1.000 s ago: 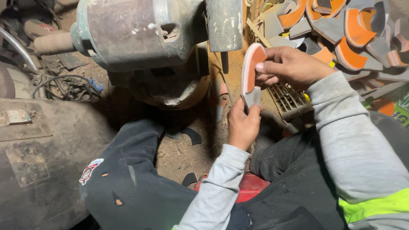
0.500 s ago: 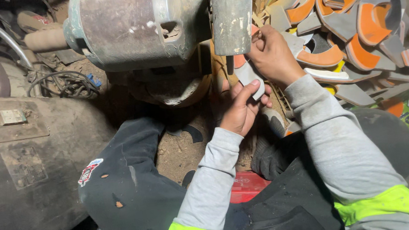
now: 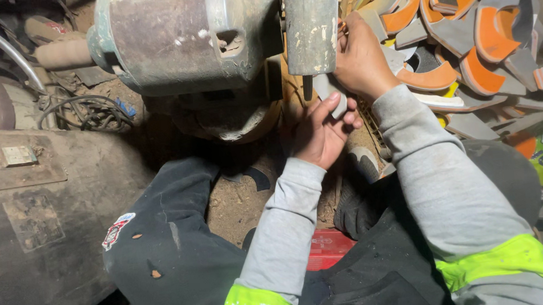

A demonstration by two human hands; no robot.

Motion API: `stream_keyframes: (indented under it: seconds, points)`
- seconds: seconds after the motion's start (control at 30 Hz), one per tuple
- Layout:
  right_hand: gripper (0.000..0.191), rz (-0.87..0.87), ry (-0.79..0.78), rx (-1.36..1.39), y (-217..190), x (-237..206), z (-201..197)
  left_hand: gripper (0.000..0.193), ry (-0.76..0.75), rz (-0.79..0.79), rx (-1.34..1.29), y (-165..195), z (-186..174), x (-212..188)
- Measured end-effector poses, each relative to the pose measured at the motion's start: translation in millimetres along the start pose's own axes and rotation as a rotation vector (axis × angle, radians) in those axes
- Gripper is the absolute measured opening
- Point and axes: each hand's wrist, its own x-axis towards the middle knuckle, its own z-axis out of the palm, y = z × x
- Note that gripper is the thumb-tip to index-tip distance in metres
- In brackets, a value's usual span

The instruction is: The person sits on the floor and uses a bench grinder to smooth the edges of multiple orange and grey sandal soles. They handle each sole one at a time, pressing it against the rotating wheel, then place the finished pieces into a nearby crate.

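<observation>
Both hands are on one flat grey sole piece (image 3: 331, 95), pressing it up against the underside of the grinding wheel (image 3: 311, 24) on the bench motor (image 3: 176, 39). Left hand (image 3: 320, 130) pinches the lower end, fingers pressed together around it. Right hand (image 3: 360, 62) is clamped over the upper end, right at the wheel; fingertips hidden there, so I can't tell the clearance.

To do this well I'd say: light, even pressure, feed the edge steadily across the wheel, don't dwell in one spot. Knuckles off the wheel face and sleeve cuffs back. Brace forearms against the knees for control. Pile of grey and orange sole pieces (image 3: 465, 40) sits just right of the wheel.
</observation>
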Motion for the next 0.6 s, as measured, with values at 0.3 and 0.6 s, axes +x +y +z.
stream_keyframes:
  seconds: [0.3, 0.6]
  points:
    - [0.029, 0.111, -0.473, -0.089, -33.8, -36.9, -41.2, 0.024, -0.025, -0.044, 0.040, -68.5, 6.7, -45.1]
    - [0.041, 0.367, -0.711, 0.027, -33.5, -41.0, -74.5, 0.029, 0.428, 0.420, 1.408, -31.3, 17.4, -69.0]
